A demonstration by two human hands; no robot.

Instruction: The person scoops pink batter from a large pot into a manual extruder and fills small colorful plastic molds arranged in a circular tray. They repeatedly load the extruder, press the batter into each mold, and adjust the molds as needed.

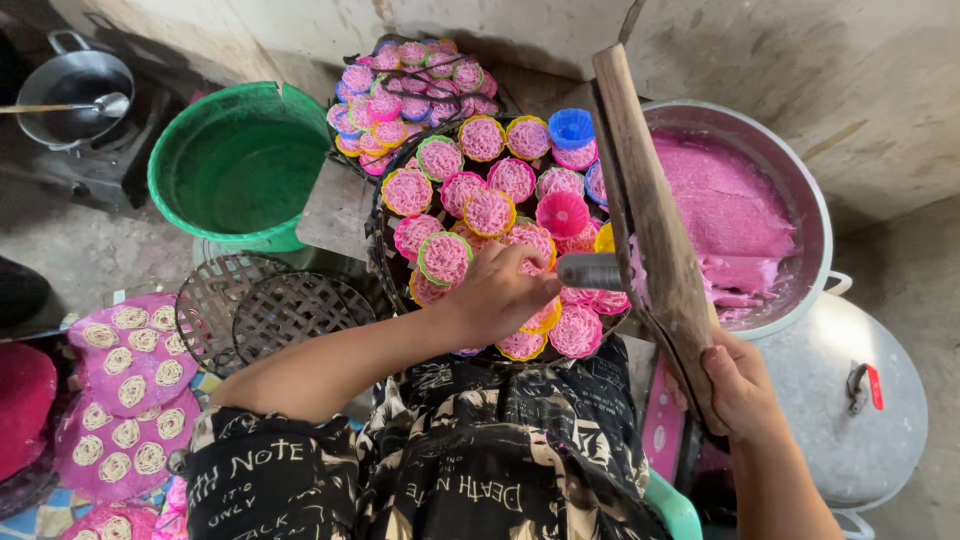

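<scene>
My left hand (497, 295) rests over a round woven tray (383, 232) packed with several small coloured moulds, each filled with a coil of pink noodle strands (487, 212). Its fingers close on one mould under the metal nozzle (588, 271) of a wooden press. My right hand (742, 385) grips the lower end of the long wooden press lever (648, 215), which slants up across the view. Right of the lever stands a metal basin of pink dough (733, 212).
A second tray of filled moulds (412, 88) lies behind the first. A green bucket (240, 165) stands left, with empty woven trays (270, 310) below it. Pink mats with noodle coils (125, 395) lie far left. A dark pan with a ladle (72, 95) sits top left; a grey lid (850, 400) is at right.
</scene>
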